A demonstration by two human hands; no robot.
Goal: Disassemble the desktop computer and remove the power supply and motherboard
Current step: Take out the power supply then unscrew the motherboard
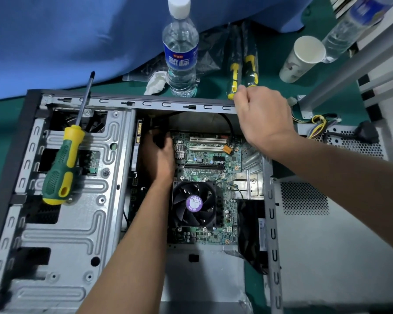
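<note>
Green table surface [270, 48] under a draped blue cloth [66, 37].

One open computer case [132, 103], one motherboard [210, 159], one cooling fan [193, 203]. Three screwdrivers: one [65, 164] on the case, two [243, 71] still bagged. Two water bottles [180, 53] [349, 28] (the second only partly in view), one paper cup [301, 60], one crumpled tissue [157, 83].
</note>
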